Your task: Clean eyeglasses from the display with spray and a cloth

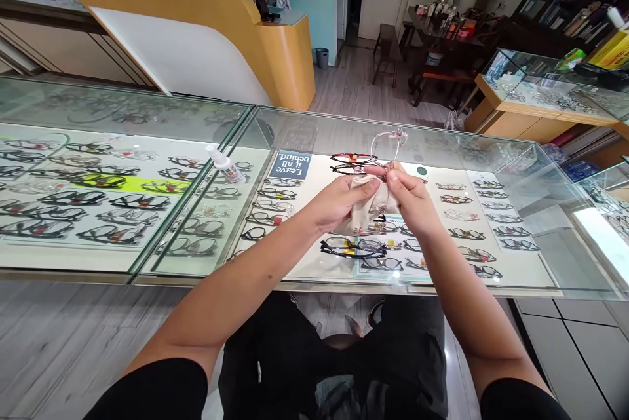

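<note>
Over the glass counter, my left hand [340, 200] is closed on a pale cleaning cloth [362, 217], its thumb pressed on the fabric. My right hand [413, 200] pinches a pair of eyeglasses [372, 149] with a thin, light pinkish frame. The frame sticks up beyond my fingers, while its lower part is hidden by the cloth and both hands. Fingertips of the two hands meet at the frame. A small white spray bottle [225, 164] is on the counter's glass to the left of my hands.
Rows of eyeglasses [354, 247] lie inside the display case [314, 120] below my hands. A blue sign [289, 164] is in it too. Beyond stand a wooden cashier desk [289, 66], a grey bin [322, 57], a stool [386, 46] and another glass case [511, 102].
</note>
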`<state>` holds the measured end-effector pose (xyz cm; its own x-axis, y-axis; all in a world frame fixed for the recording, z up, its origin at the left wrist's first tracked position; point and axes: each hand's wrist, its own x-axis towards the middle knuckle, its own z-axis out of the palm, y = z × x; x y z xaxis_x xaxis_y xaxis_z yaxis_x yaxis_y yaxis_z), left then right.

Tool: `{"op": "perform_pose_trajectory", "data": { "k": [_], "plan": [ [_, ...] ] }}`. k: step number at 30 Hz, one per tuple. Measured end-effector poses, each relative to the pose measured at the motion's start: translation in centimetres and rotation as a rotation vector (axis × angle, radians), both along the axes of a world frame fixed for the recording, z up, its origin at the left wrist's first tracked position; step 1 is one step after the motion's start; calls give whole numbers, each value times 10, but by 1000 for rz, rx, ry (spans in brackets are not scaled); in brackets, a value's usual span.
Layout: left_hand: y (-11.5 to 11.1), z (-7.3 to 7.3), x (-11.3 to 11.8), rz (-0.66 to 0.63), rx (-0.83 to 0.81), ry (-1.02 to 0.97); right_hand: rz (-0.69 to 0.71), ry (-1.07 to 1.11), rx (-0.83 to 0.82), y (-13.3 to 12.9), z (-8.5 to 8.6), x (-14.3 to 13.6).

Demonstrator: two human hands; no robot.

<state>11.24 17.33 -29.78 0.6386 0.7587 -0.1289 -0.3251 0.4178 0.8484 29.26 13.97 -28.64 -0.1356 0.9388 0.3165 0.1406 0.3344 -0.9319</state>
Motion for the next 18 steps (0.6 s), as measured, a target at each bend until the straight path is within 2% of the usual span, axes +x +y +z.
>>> {"op": "perform_pose_trajectory", "data": {
  "k": [5,12,18],
  "plan": [
    [-1,0,1,-25,7,-32,21,-55,25,-1,1,0],
    [-5,7,-3,-64,121,33,-24,38,-37,2,-9,2],
    [-6,4,0,75,224,123,4,-22,-22,2,-5,3]
  ]
}}
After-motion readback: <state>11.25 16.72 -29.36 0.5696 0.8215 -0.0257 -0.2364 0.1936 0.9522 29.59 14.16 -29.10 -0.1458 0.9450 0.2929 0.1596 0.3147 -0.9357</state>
